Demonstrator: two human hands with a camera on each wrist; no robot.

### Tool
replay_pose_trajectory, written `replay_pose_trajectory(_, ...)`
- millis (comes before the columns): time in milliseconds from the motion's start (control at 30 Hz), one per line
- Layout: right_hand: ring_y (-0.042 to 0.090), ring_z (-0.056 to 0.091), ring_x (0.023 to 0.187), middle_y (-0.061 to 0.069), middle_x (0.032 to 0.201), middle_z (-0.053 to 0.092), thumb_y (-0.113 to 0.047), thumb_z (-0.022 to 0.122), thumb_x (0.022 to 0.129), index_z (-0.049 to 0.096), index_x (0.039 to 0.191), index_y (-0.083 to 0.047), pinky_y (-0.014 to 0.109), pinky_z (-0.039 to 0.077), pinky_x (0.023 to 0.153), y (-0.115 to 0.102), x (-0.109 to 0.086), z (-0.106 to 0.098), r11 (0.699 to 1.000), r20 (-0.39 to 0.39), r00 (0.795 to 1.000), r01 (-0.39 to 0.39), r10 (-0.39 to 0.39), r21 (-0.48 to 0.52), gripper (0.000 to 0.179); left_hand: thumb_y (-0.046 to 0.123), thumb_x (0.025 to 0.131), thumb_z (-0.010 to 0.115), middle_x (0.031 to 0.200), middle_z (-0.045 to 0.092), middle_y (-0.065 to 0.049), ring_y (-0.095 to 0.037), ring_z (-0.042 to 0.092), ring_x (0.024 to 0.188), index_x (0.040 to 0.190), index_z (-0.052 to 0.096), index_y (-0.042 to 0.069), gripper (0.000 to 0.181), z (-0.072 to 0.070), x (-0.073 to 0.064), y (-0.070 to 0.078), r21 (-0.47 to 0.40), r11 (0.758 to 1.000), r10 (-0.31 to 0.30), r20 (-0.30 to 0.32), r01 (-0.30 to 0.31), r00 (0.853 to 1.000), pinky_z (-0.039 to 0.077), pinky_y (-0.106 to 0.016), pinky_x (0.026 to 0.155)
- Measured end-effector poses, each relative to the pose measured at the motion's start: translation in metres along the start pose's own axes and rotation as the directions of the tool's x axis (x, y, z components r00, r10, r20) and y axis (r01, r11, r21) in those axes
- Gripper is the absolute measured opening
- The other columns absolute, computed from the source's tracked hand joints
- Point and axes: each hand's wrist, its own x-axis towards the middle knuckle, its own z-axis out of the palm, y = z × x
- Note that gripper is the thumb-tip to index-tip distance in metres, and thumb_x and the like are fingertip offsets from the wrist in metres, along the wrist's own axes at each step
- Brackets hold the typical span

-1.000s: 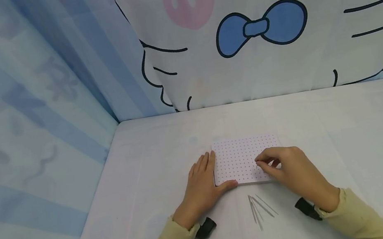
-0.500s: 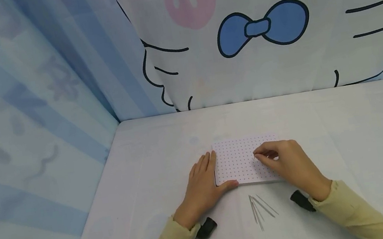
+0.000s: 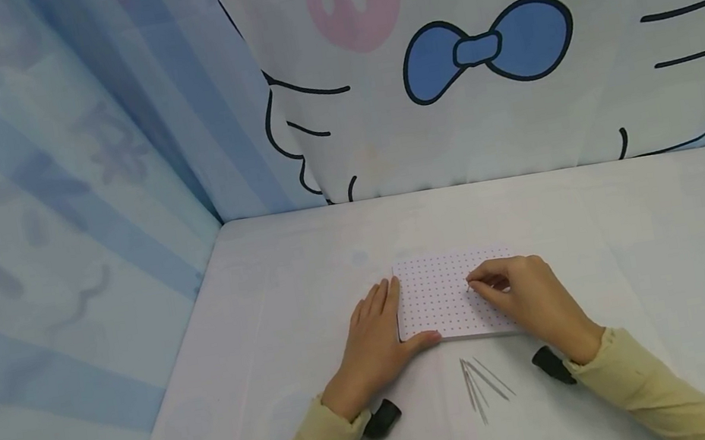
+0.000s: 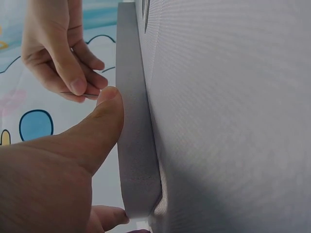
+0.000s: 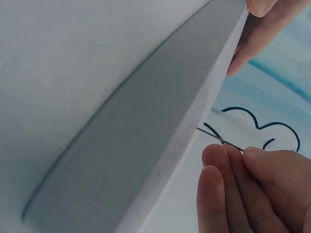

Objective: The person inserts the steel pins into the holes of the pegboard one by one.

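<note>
A thick white board (image 3: pixel 430 296) printed with a grid of small dots lies on the table. My left hand (image 3: pixel 374 336) rests against its left side, fingers straight, with the thumb along the front edge. Over the board's right half, my right hand (image 3: pixel 538 298) pinches a thin metal needle (image 5: pixel 221 140) between thumb and fingertips. In the right wrist view the needle's far end meets the board's dotted face; whether it has gone in, I cannot tell. Several loose needles (image 3: pixel 487 381) lie fanned out in front of the board.
A white cloth covers the table (image 3: pixel 280 285). Behind it hangs a printed curtain with a blue bow tie (image 3: pixel 478 49), and another blue curtain (image 3: pixel 60 297) closes off the left side. Each wrist wears a black camera; the left one (image 3: pixel 382 419) sits below the cuff.
My right hand has moved slightly away from me over the board, still pinching the needle, and has slowed in the last half second. The left hand stays on the board.
</note>
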Motion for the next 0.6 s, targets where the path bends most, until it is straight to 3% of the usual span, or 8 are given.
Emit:
replay_pose_trajectory(300, 0.015, 0.068, 0.074, 0.006, 0.087, 0.076, 0.000, 0.075, 0.084, 0.078, 0.091, -0.003, 0.029, 0.056, 0.066, 0.0036, 0.0016, 0.0022, 1.000, 0.019, 1.000, -0.012, 0.012, 0.000, 0.008, 0.061, 0.085, 0.068, 0.163, 0.025, -0.014, -0.031, 0.021, 0.151, 0.158, 0.023, 0.006, 0.102, -0.0021, -0.0005, 0.0017, -0.003, 1.000, -0.003, 0.003, 0.003, 1.000, 0.018, -0.050, 0.122)
replay_pose_trajectory(600, 0.021, 0.072, 0.078, 0.010, 0.092, 0.076, -0.006, 0.074, 0.086, 0.075, 0.099, 0.002, 0.040, 0.059, 0.072, 0.0001, -0.0008, -0.0002, 0.999, 0.026, 0.999, -0.046, 0.047, -0.017, 0.015, 0.060, 0.085, 0.068, 0.163, 0.024, -0.014, -0.031, 0.021, 0.151, 0.158, 0.023, 0.005, 0.102, -0.0027, -0.0011, 0.0023, -0.011, 1.000, -0.005, 0.004, 0.005, 1.000, 0.018, -0.050, 0.122)
